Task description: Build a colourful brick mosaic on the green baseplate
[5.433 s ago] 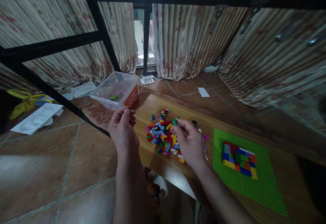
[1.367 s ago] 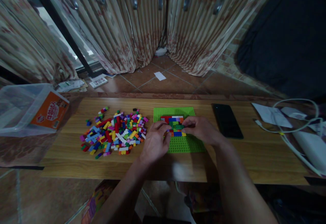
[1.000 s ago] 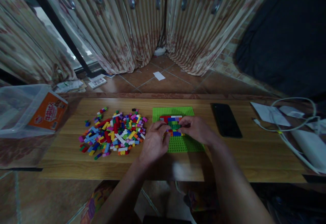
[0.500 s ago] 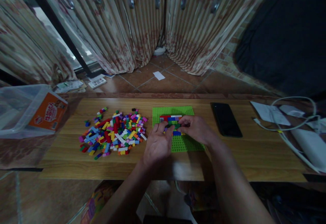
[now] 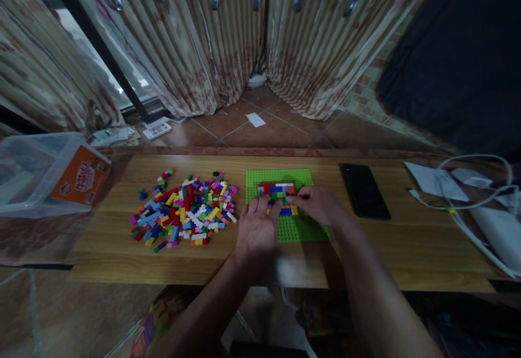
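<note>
On a green studded baseplate (image 5: pixel 303 178) lies a low build of coloured toy bricks (image 5: pixel 280 189), with red, white, blue, green and orange rows. My left hand (image 5: pixel 257 228) curls over the build's left side, its thumb on the middle rows, and hides that edge. From the right, my right hand (image 5: pixel 317 204) has its thumb and fingertips drawn together against the build's right side. Whether a separate small brick sits between those fingertips is too small to tell. A pile of loose toy bricks (image 5: pixel 187 211) spreads to the left of the baseplate.
All this rests on a wooden table (image 5: pixel 354 255). A black phone (image 5: pixel 365 191) lies right of the baseplate. White cables (image 5: pixel 480 157) and a white box (image 5: pixel 494 230) are at the far right. A clear plastic bin (image 5: pixel 36 206) with an orange label stands at the left.
My right hand's fingers have drawn slightly back to the right, showing more of the build's right side. My left hand stays on the build. The whole view has shifted a little.
</note>
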{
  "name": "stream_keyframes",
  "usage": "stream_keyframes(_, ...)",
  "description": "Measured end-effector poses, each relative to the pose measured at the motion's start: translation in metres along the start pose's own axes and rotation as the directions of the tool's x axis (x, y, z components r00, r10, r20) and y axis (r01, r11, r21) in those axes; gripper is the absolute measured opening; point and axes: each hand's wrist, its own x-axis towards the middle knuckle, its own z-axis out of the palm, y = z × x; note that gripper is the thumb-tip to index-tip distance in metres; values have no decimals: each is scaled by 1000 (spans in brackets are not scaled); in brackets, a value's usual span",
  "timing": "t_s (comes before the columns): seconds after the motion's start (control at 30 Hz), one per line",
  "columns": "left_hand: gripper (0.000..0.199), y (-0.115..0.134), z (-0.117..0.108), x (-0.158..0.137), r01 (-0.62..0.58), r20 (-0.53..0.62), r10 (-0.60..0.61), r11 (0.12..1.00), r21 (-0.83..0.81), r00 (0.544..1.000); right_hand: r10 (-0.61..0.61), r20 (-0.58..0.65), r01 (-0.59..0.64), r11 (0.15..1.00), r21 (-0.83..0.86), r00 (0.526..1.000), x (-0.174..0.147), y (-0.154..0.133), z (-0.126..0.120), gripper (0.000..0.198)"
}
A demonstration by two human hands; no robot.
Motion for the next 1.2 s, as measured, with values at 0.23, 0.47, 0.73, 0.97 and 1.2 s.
stream_keyframes(0.23, 46, 11, -4, 2, 49, 38, -51, 998, 43, 998, 23, -7, -23, 994, 107, 1000, 2, 1, 6, 34)
stream_keyframes(0.47, 47, 20, -9, 7, 94, 103, -98, 995, 45, 990, 15, -18, -13, 992, 124, 1000, 3, 4, 11, 35)
stream_keyframes(0.73, 47, 20, -4, 5, 115, 66, -115, 993, 18, 991, 31, 59, -47, 956, 291, 998, 3, 10, 10, 44)
stream_keyframes(0.97, 43, 22, 3, 2, 117, 35, -118, 993, 31, 992, 101, 17, -97, 884, 458, 995, 3, 12, 1, 52)
stream_keyframes(1.2, 51, 23, 16, -7, 102, -26, -101, 994, 29, 995, 141, -312, 79, 798, 597, 940, 3, -7, -3, 43)
